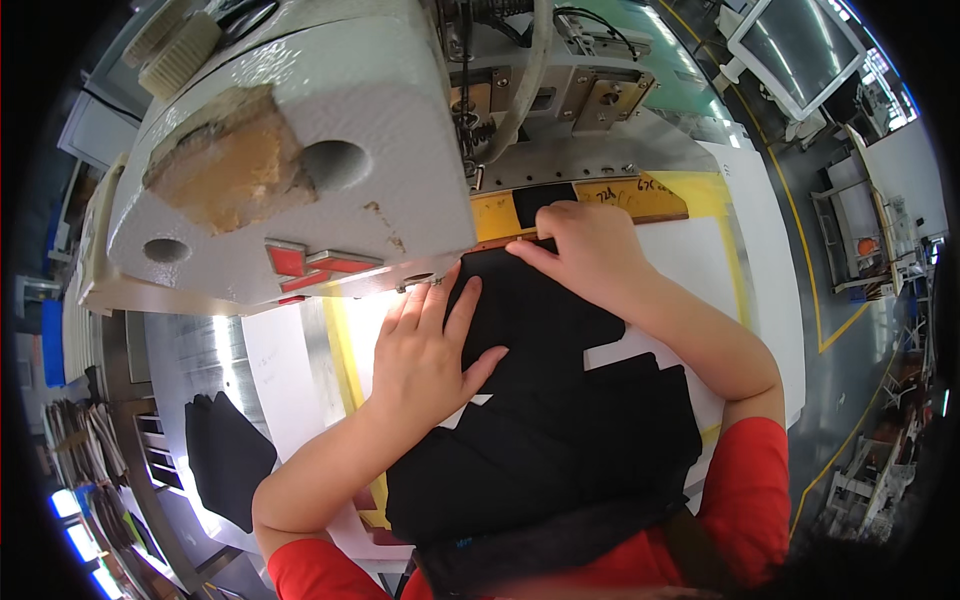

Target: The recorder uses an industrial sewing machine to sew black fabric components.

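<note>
My left hand (425, 355) lies with fingers stretched out on black fabric (530, 420), its fingertips near the lower edge of the white machine head (200, 160). My right hand (585, 250) has its fingers curled at the fabric's upper edge, thumb pointing left, on a yellow guide bar (650, 200) with handwritten marks and a short black strip. Above the bar is a metal mechanism (600, 95) with hoses and cables. The fabric spreads over a white work surface (760, 290) edged with yellow tape, down to my body.
Another black piece (225, 455) lies on the metal table at the left. Stacked materials (85, 440) stand beyond it. At the right are a monitor (790, 50), a floor (840, 390) with yellow lines, and carts or racks (850, 220).
</note>
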